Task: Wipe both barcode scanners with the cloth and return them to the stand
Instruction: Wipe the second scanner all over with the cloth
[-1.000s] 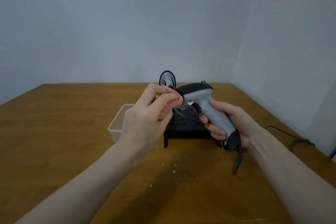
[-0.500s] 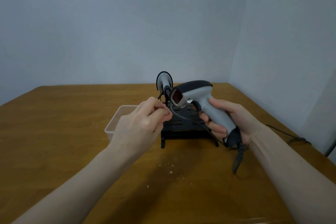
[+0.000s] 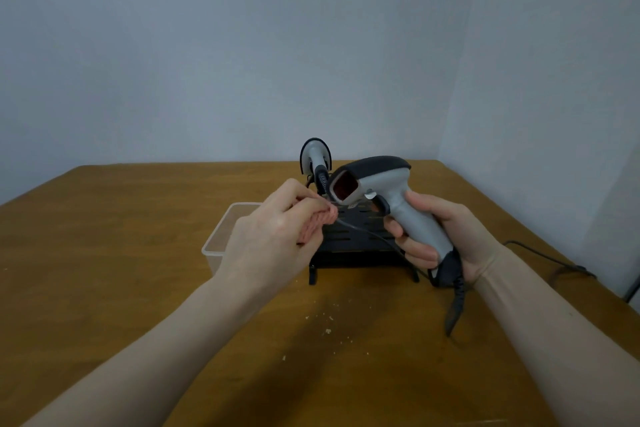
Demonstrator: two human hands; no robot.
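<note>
Nearest, crumbs (image 3: 327, 331) dot a wooden table (image 3: 104, 288). Above, the left hand (image 3: 273, 236) clutches one pink cloth (image 3: 317, 225); the right hand (image 3: 446, 236) grips one grey barcode scanner (image 3: 391, 198) clear of the black stand (image 3: 356, 239). Beyond, a second scanner (image 3: 315, 158) sits docked beside one clear plastic container (image 3: 225, 229).

A clear plastic container (image 3: 221, 236) sits on the wooden table (image 3: 104, 253) left of the frame's centre. Pale crumbs (image 3: 327, 331) lie scattered on the tabletop at lower centre. Plain grey-white walls (image 3: 242, 45) fill the upper half, meeting in a corner at the upper right.
</note>
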